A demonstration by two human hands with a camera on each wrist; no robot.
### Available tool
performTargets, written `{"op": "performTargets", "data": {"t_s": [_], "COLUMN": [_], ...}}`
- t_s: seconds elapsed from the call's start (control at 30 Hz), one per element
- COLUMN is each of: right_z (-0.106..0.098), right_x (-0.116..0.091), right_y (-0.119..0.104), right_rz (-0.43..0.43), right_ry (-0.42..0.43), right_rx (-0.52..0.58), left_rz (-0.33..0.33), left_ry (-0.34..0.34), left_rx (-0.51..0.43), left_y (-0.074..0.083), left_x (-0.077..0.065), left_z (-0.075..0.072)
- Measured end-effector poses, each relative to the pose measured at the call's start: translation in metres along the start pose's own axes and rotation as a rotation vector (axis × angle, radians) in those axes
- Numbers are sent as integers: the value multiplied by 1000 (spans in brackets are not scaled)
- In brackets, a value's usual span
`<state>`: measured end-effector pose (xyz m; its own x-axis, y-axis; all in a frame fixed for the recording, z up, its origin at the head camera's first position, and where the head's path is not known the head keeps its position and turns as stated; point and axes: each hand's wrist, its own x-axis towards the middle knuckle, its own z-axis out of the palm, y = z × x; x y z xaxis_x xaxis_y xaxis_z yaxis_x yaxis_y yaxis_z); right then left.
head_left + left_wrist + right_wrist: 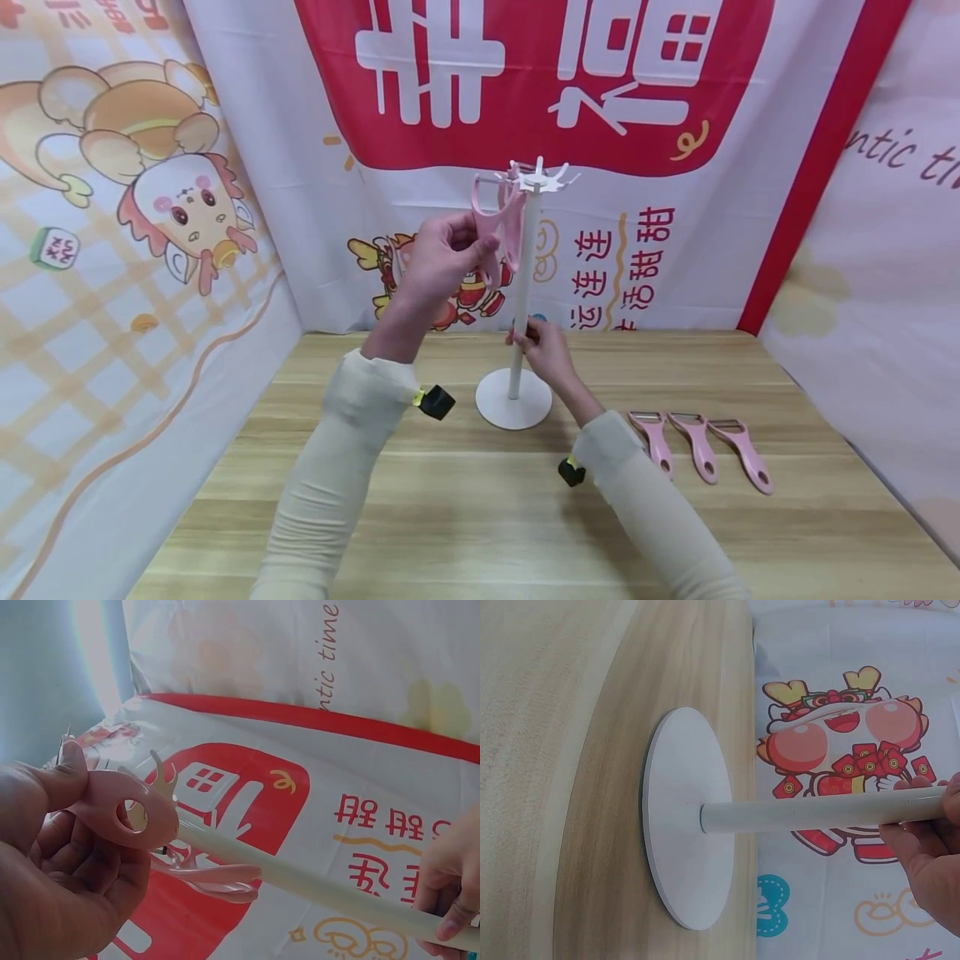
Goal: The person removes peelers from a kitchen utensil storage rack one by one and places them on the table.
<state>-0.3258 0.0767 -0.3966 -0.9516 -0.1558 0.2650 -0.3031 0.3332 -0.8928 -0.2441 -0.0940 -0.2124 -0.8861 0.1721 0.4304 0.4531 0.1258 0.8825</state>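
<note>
A white stand has a round base [513,415], an upright pole [528,275] and a ring of hooks [542,178] on top. Just left of the hooks, my left hand [448,257] pinches a pink peeler [487,222] by its handle, blade end up. Behind it at least one more pink peeler [513,229] hangs from the stand; in the left wrist view the hanging peelers [217,881] overlap. Whether the held peeler touches a hook cannot be told. Low on the pole, my right hand [546,350] grips it; in the right wrist view the base [686,877] sits flat on the table.
Three pink peelers [699,442] lie side by side on the wooden table [450,517], to the right of the stand and partly beside my right sleeve. Printed cloth walls [637,283] close off the table's back and both sides.
</note>
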Motion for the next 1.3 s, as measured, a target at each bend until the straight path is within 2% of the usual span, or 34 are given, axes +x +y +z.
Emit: {"op": "performTargets", "data": {"t_s": [0.3,0.5,0.83,1.07,1.3], "right_z": [-1,-2,-1,-1,-1], "right_x": [0,0,1,2,3], "right_y": [2,3,2,3,4], "right_rz": [8,9,-9,-46,-33], "right_ry": [1,0,0,1,1], "right_rx": [3,-3,-10,-4,-6], "left_rz": [-61,-96,-169,-211,-252], "left_ry": [-22,-24,0,5,-15], "left_rx": [49,78,121,108,110], "left_y": [-4,-13,-40,-60,-77], "left_x": [-10,-16,-29,-40,-49], "left_z": [-6,-11,-23,-28,-32]}}
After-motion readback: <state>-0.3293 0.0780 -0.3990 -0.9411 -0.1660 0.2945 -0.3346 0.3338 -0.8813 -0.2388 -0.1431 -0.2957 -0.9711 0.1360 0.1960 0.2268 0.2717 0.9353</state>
